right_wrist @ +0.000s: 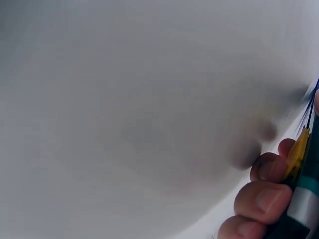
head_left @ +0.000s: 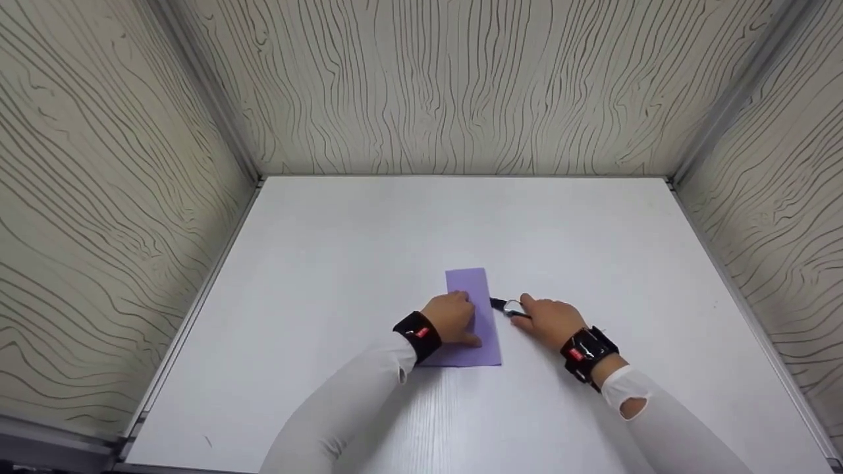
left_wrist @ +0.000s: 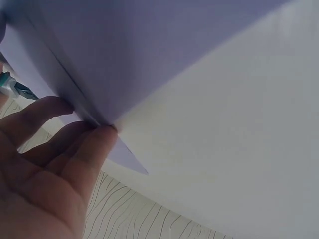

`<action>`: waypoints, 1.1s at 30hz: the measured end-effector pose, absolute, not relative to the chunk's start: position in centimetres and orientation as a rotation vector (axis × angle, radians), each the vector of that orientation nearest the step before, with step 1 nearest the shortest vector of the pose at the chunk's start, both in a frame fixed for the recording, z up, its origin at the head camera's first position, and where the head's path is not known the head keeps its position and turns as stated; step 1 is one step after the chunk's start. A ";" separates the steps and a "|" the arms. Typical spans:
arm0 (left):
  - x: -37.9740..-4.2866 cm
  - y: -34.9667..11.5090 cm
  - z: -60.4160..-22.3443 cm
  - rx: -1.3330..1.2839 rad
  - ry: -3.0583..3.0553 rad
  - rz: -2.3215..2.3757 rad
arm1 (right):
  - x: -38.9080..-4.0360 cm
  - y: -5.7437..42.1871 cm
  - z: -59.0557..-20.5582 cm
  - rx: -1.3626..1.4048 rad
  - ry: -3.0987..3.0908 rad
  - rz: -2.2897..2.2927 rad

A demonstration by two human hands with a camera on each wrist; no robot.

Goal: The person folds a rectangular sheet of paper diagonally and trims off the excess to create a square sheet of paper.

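A folded sheet of purple paper [head_left: 486,329] lies upright on the white table in the head view. My left hand [head_left: 451,317] presses on it from the left, thumb and fingers spread. Seen from the left wrist, those fingertips touch the paper [left_wrist: 164,35] along its fold, where the layers stand slightly apart. To the right, my right hand [head_left: 552,321] grips a utility knife [head_left: 514,307], whose dark tip meets the paper's right edge. The right wrist view shows fingers curled round its dark green and silver handle [right_wrist: 304,204]; the blade end is mostly cut off by the frame.
The white table [head_left: 342,230] stretches around the paper on all sides. Wood-patterned panels [head_left: 448,85] with grey metal edges stand at the back, left and right. Black bands circle both wrists, over white sleeves.
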State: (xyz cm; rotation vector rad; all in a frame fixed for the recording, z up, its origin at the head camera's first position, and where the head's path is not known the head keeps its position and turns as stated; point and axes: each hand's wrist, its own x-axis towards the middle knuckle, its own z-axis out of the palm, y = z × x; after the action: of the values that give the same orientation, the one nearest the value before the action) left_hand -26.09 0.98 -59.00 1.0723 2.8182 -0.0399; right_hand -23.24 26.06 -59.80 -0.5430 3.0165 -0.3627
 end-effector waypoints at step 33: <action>-25.5 1.2 -58.3 1.071 2.810 -0.134 | -24.7 26.1 -60.5 -0.572 3.060 -0.349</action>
State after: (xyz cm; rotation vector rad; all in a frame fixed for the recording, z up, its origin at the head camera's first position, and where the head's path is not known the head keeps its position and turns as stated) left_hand -25.55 1.20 -58.29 1.0715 2.8099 -0.1335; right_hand -24.72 26.09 -60.50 -0.5716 3.0596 -0.3491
